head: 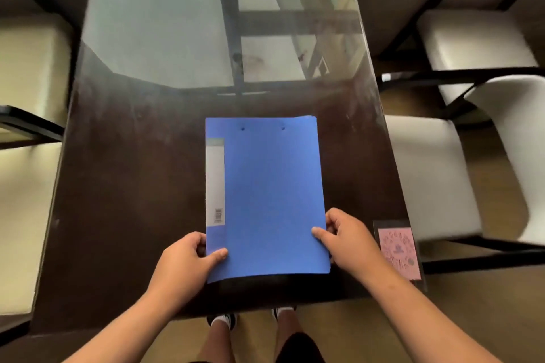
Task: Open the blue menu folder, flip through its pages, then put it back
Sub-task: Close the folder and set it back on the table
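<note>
The blue menu folder (265, 194) is closed, with a white label strip down its left spine side and two rivets near its far edge. It lies over the near middle of the dark glass-topped table (132, 171). My left hand (185, 259) grips the folder's near left corner, thumb on the cover and fingers underneath. My right hand (345, 242) pinches the near right edge the same way. The folder's near edge looks slightly lifted off the table.
A pink card in a clear sleeve (398, 253) lies at the table's right edge, just beside my right hand. White-cushioned chairs with dark frames stand on the left (29, 74) and on the right (433, 180). My feet show below the near table edge.
</note>
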Demonstrator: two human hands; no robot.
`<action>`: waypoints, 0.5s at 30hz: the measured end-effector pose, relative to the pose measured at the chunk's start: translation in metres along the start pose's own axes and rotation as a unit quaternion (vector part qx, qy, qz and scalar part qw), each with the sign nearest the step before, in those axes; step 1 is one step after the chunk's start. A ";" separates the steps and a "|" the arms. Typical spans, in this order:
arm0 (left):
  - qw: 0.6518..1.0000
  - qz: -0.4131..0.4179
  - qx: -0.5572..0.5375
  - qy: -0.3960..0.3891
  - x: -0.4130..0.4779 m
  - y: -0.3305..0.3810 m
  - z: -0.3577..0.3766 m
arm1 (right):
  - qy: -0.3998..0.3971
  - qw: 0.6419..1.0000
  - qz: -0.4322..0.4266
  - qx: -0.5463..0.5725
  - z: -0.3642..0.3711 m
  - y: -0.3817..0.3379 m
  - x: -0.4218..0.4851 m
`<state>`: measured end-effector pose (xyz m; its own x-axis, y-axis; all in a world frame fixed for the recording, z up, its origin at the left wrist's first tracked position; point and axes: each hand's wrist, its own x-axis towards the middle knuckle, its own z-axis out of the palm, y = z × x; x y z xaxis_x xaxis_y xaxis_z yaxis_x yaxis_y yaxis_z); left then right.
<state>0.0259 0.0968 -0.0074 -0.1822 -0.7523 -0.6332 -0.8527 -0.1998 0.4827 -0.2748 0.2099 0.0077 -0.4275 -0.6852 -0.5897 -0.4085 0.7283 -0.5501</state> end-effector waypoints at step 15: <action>0.994 -0.034 0.100 0.004 -0.034 -0.033 0.047 | -0.031 0.995 0.027 -0.094 0.040 0.045 -0.022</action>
<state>0.0368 0.1581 -0.0302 -0.1186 -0.7464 -0.6549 -0.9431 -0.1217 0.3095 -0.2516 0.2580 -0.0281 -0.4054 -0.6385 -0.6542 -0.5321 0.7467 -0.3991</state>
